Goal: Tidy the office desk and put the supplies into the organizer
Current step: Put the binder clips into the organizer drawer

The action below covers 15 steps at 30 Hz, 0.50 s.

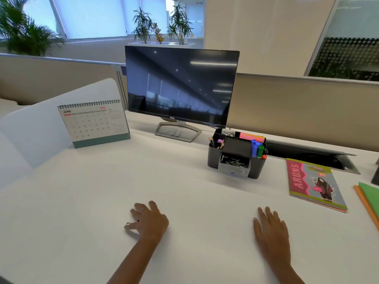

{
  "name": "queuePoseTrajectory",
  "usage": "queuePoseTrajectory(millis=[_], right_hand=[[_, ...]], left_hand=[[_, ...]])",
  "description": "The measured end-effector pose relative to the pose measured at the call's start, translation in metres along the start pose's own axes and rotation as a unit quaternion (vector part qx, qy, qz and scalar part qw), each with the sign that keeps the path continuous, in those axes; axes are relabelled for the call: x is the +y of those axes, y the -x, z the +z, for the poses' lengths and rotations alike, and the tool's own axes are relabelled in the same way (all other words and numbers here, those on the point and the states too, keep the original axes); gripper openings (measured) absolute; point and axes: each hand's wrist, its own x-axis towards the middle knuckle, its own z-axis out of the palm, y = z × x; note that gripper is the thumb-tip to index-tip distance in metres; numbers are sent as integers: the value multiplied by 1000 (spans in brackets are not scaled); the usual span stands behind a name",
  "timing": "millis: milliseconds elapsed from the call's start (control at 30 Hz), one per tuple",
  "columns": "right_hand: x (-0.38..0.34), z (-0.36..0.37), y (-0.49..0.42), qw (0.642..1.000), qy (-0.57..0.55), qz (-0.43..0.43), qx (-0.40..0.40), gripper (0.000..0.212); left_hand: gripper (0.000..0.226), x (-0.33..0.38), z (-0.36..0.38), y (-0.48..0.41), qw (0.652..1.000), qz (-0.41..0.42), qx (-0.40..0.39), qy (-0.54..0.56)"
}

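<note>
Resting flat on the bench [184, 191], both hands are being held wide and empty: left hand [148, 220], right hand [271, 230]. Supplies are being kept upright in the organizer [235, 155] by the monitor [181, 87], its drawer [233, 165] sitting open, probably awaiting closing.

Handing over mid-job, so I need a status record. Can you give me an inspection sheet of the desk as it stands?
Surface: white desk, mostly bare.
Job's things: organizer holds markers, pencils, sticky notes; its drawer is open, with clips inside.
Clutter: notebook and folders at right.
Grips: left hand and right hand flat on desk, holding nothing.
Cables: nothing seen.
Surroundings: monitor off, calendar, partition.
</note>
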Motion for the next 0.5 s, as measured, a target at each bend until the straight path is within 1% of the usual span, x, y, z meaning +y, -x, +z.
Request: queuePoseTrajectory(millis=[67, 200, 267, 333, 433, 500], right_hand=[[-2, 0, 0, 1000, 9, 6, 3, 58], [-2, -1, 1, 1000, 6, 4, 9, 57], [-3, -1, 1, 1000, 4, 4, 15, 57], [-3, 0, 0, 1000, 2, 3, 21, 56], [-1, 3, 0, 999, 2, 0, 38, 56], [1, 4, -1, 999, -6, -6, 44, 68]], left_hand=[[49, -3, -4, 3, 1000, 3, -7, -12], [49, -6, -3, 4, 999, 29, 31, -34], [47, -7, -1, 0, 997, 61, 46, -7], [45, -6, 0, -3, 993, 92, 57, 44], [38, 0, -2, -4, 984, 123, 73, 104], [36, 5, -5, -5, 980, 137, 78, 120]])
